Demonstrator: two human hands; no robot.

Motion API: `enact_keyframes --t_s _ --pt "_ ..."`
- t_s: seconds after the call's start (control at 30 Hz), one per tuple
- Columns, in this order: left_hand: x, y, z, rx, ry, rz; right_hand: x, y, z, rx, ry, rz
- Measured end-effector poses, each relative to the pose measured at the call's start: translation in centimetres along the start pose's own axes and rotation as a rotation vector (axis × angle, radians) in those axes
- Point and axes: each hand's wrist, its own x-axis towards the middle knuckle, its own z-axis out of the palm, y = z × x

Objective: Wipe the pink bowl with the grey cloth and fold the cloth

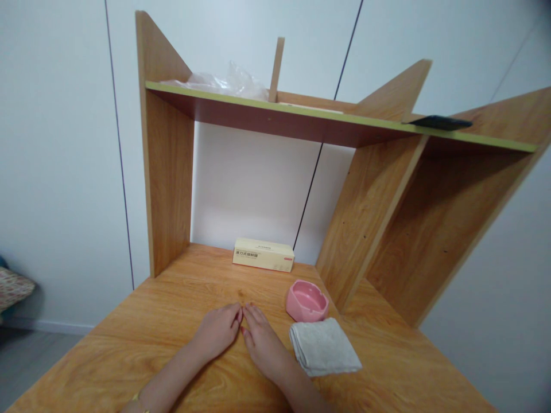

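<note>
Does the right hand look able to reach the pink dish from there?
Likely yes: the right hand lies on the desk, the pink dish ahead and to its right, with nothing standing between them. The folded cloth lies at the dish's near side, leaving the hand's side open.

I am observing a smooth wood-grain desktop (142,332), a glossy dish (301,310), a matt, textured cloth (325,347) and a paperboard box (263,257).

Leftward runs free; ashtray (300,310) and cloth (326,346) block rightward.
</note>
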Motion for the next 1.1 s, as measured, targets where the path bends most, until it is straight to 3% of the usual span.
enact_keyframes --t_s 1.1 --pt "-0.09 0.09 -0.15 -0.001 -0.011 0.009 0.09 -0.2 -0.2 -0.019 -0.027 0.002"
